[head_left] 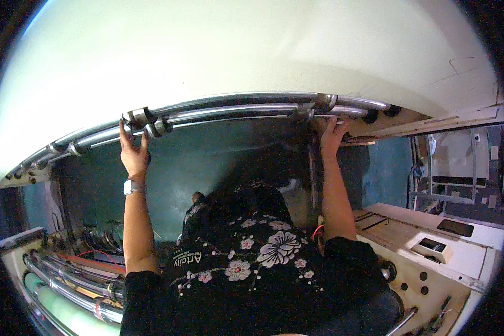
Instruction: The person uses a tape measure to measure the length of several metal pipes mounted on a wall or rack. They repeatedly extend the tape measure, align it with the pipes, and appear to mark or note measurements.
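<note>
Two long polished metal rollers (229,113) run side by side across the view, with metal collars fitted along them. My left hand (134,159) reaches up to the nearer roller on the left. Its thumb and fingers are on either side of the bar, beside a wide collar (140,116) on the farther roller and a smaller collar (161,127) on the nearer one. My right hand (331,137) is at the same bar near its right end, just right of another collar (305,113). Its fingers bend over the bar, and their tips are partly hidden.
A large pale surface (235,50) spreads beyond the rollers. Below them is a dark green floor (168,157). More rollers, one pale green (67,299), stand at lower left. A cream machine frame (420,269) lies at lower right, with a metal rack (453,168) beyond it.
</note>
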Motion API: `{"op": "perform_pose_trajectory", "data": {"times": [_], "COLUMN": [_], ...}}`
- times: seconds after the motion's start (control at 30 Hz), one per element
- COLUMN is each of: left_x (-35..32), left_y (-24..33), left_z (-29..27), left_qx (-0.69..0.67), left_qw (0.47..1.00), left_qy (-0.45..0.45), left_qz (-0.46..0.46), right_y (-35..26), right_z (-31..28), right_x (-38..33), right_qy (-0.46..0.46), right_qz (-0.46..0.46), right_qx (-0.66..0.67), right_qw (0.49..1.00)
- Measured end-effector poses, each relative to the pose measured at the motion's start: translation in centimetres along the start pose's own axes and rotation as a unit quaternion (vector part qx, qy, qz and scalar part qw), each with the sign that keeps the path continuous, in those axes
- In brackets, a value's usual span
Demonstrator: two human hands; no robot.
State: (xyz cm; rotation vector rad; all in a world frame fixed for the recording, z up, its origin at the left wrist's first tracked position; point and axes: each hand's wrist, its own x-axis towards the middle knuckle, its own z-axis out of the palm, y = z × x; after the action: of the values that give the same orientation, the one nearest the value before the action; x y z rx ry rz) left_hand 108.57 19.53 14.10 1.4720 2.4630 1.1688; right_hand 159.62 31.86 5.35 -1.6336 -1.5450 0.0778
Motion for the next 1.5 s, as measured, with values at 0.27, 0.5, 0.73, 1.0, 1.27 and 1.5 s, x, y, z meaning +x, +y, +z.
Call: {"op": "perform_pose_trajectory", "data": {"times": [0.27, 0.5, 0.73, 1.0, 1.27, 1.5], "left_x": [5.1, 6.7, 6.8, 5.6, 3.2, 0.8], "left_y": [-0.7, 1.1, 2.8, -0.3, -4.2, -11.0], "left_z": [-2.0, -2.0, -1.8, -2.2, -2.6, -3.7], "left_qx": [0.104, 0.262, 0.183, 0.133, 0.101, 0.064], "left_qw": [0.993, 0.951, 0.966, 0.977, 0.981, 0.987], "left_qy": [-0.028, -0.156, -0.178, -0.161, -0.153, -0.146], "left_qz": [0.039, 0.052, 0.026, 0.051, 0.067, 0.029], "right_y": [7.6, -0.6, 1.7, -1.6, -0.1, -1.3], "right_z": [9.2, 7.7, 13.0, 13.5, 14.5, 14.3], "right_x": [-12.0, -7.9, -7.7, -4.8, -4.6, -5.9], "right_qy": [-0.299, -0.139, 0.088, 0.147, 0.147, 0.143], "right_qz": [-0.029, 0.344, 0.466, 0.544, 0.57, 0.581], "right_qx": [-0.148, 0.142, 0.601, 0.679, 0.66, 0.647], "right_qw": [0.942, 0.917, 0.644, 0.47, 0.467, 0.472]}}
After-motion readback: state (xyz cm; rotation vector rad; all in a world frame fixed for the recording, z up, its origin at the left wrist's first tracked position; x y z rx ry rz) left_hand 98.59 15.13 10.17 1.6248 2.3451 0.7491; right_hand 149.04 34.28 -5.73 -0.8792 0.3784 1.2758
